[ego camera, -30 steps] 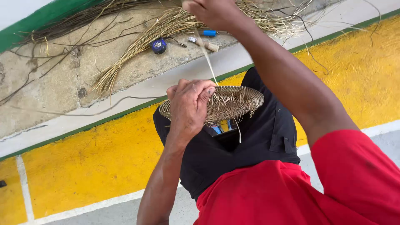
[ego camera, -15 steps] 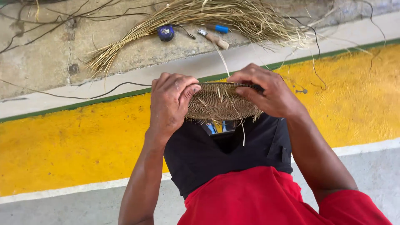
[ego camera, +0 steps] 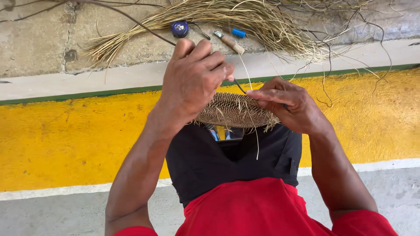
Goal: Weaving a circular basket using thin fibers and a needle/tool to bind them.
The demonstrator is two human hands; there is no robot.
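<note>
1. Left hand [ego camera: 194,81] curled shut over the near-left rim of a round woven straw disc [ego camera: 234,111], fingers bunched at the top edge, pinching what looks like a thin dark tool [ego camera: 239,86] that pokes out toward the right.
2. Right hand [ego camera: 288,107] closed on the disc's right rim, index finger stretched flat along the upper edge, tip just beside the tool's point.
3. Disc held level above the lap, over black shorts [ego camera: 232,161]; loose straw ends bristling off its front edge and hanging down.
4. One pale strand [ego camera: 247,72] rising from the gap between the hands toward the straw beyond.
5. Past the hands, a yellow painted band [ego camera: 65,135] edged by a green line, then a raised concrete step [ego camera: 43,48].
6. On that step, a long bundle of dry straw [ego camera: 245,19], with a round blue-black object [ego camera: 180,29], a wooden-handled tool [ego camera: 227,41] and a small blue piece [ego camera: 238,32] close together against it.
7. Open floor left and right of the lap; grey paving nearest.
</note>
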